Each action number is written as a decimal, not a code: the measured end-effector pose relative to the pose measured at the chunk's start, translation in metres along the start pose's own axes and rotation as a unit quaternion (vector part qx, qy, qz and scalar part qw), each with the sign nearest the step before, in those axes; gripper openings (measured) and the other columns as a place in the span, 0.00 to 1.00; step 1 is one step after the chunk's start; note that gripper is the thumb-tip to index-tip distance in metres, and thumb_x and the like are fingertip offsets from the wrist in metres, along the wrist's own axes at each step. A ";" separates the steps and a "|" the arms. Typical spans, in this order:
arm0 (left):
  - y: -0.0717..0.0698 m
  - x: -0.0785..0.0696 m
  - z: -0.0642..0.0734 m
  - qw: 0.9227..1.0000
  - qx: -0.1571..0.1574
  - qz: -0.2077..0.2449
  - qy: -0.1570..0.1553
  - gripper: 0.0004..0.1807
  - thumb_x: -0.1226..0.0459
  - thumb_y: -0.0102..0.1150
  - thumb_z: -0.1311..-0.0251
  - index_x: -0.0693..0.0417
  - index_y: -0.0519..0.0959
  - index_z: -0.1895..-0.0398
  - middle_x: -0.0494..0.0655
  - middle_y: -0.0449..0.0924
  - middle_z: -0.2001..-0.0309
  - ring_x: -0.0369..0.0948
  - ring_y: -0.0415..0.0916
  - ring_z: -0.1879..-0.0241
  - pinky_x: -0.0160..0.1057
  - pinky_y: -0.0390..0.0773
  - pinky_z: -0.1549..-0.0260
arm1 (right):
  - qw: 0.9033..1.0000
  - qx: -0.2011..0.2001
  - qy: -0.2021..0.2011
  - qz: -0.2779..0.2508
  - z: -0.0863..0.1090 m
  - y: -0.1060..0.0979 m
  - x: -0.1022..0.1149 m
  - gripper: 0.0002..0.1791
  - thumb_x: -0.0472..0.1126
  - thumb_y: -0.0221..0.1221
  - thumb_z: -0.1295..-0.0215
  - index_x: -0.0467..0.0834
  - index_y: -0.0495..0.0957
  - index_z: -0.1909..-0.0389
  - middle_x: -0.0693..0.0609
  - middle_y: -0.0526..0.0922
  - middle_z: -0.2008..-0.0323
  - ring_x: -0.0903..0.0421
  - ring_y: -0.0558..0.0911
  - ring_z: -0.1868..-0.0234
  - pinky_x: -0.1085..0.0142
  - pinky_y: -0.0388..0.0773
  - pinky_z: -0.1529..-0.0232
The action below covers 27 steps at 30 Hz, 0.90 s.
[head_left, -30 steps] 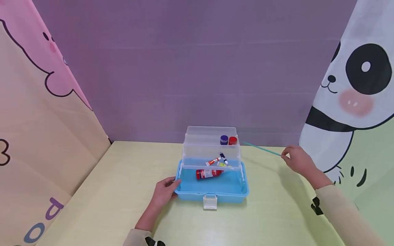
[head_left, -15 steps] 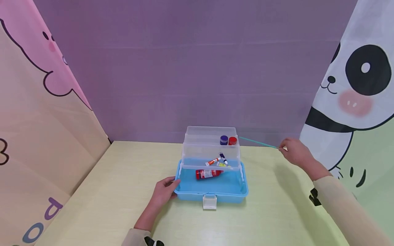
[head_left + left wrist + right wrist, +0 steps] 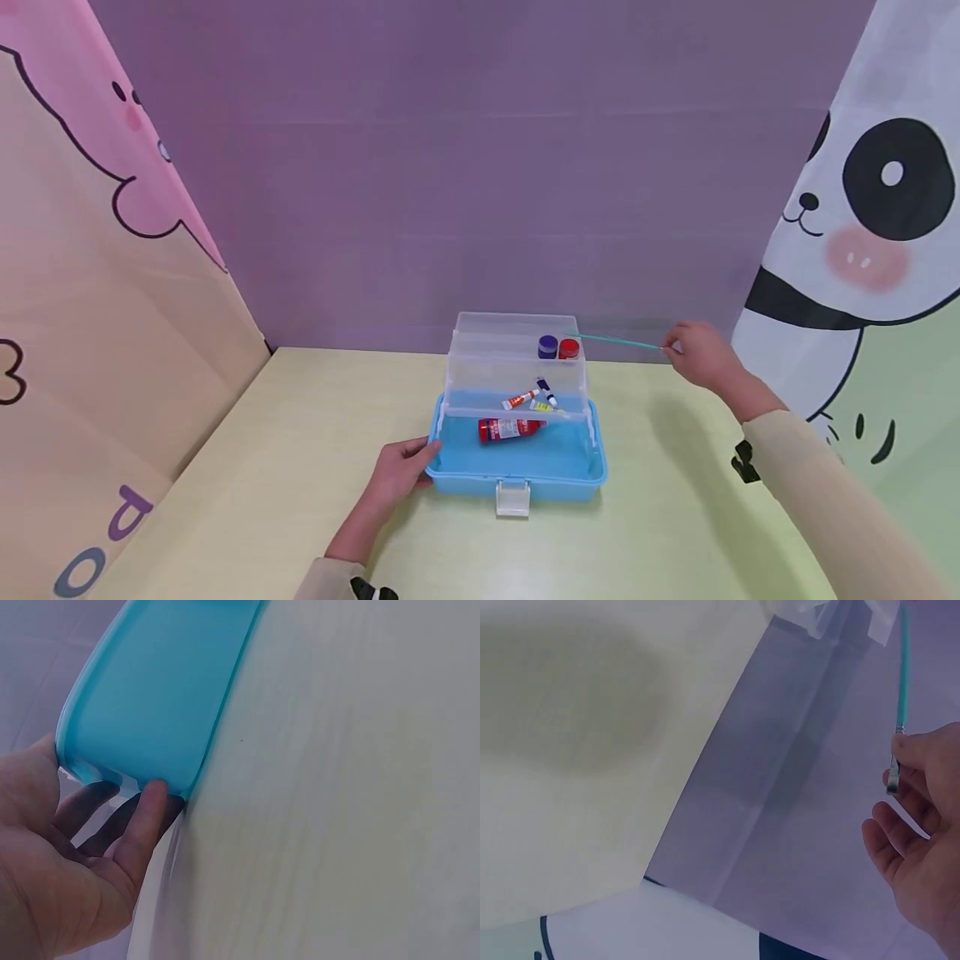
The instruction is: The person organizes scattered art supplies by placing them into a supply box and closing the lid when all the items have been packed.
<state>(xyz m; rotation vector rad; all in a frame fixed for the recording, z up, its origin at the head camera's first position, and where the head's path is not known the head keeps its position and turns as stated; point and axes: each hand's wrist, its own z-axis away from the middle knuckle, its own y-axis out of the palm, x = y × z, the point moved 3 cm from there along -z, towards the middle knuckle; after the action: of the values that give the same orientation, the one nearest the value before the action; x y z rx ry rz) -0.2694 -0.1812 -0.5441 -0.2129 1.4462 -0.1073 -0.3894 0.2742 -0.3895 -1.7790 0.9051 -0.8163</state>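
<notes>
My left hand (image 3: 397, 475) grips the left front corner of a light blue storage box (image 3: 555, 454), thumb over the rim. In the left wrist view, its fingers press the box's blue wall (image 3: 157, 697). My right hand (image 3: 701, 354) pinches a thin paintbrush (image 3: 618, 341) by its bristle end, raised at the back right. The teal handle (image 3: 904, 682) points left, and its tip overlaps the upper clear tray (image 3: 491, 333). On that tray stand a purple-lidded jar (image 3: 547, 347) and a red-lidded jar (image 3: 568, 348).
Small paint tubes (image 3: 521, 399) lie on the lower clear tray. A red bottle (image 3: 504, 430) rests inside the box, partly beneath this tray. A white latch (image 3: 513, 498) hangs at the front. The pale table (image 3: 300, 467) meets a purple backdrop (image 3: 375, 208) behind the box.
My right hand has moved left and up, bringing the brush handle from beside the box to over the upper tray. My left hand keeps its grip on the box.
</notes>
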 end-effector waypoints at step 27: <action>-0.001 0.003 -0.003 1.000 -0.004 0.009 -0.003 0.29 0.53 0.61 0.36 0.65 0.75 0.40 0.63 0.78 0.47 0.51 0.82 0.57 0.47 0.83 0.64 | 0.998 0.017 0.015 -0.054 -0.052 0.003 0.048 0.09 0.32 0.57 0.33 0.30 0.83 0.62 0.37 0.81 0.59 0.39 0.77 0.55 0.45 0.75 0.51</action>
<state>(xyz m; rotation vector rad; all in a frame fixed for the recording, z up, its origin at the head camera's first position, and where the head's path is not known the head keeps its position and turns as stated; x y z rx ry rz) -0.2722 -0.1830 -0.5475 -0.2059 1.4418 -0.0855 -0.4090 0.2097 -0.3683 -1.8027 0.8156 -0.9252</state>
